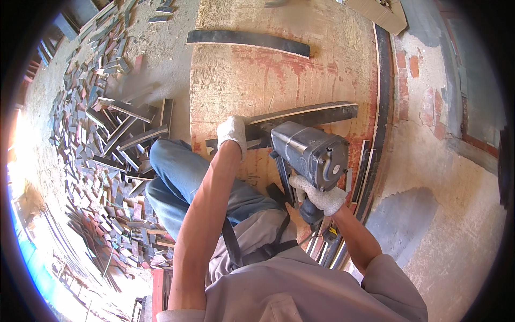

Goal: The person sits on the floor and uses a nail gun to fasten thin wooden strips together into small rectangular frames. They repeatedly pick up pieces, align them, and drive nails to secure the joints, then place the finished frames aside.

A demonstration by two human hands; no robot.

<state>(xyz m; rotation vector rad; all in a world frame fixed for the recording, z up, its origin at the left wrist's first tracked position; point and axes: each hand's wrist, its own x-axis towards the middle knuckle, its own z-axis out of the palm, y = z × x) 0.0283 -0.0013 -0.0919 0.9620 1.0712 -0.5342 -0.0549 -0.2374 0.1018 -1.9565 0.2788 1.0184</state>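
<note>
My right hand (322, 196), in a pale knit work glove, is wrapped round the handle of a dark nail gun (306, 147). The gun's body lies over the near side of a dark-faced wooden strip (330, 114), hiding part of it; whether its nose touches the wood is hidden. My left hand (232, 134), gloved alike, is closed on the strip's left part, with its fingers mostly out of sight. Another dark piece shows beneath, between my hands. Both pieces rest on a wide plywood board (300, 80) stained with red.
Another dark strip (247, 42) lies across the board farther off. Long narrow strips (382, 80) line the board's right edge, beside a worn wall (424, 118). Many wood offcuts (102, 150) cover the floor at left. A cardboard box (383, 16) stands at the far right.
</note>
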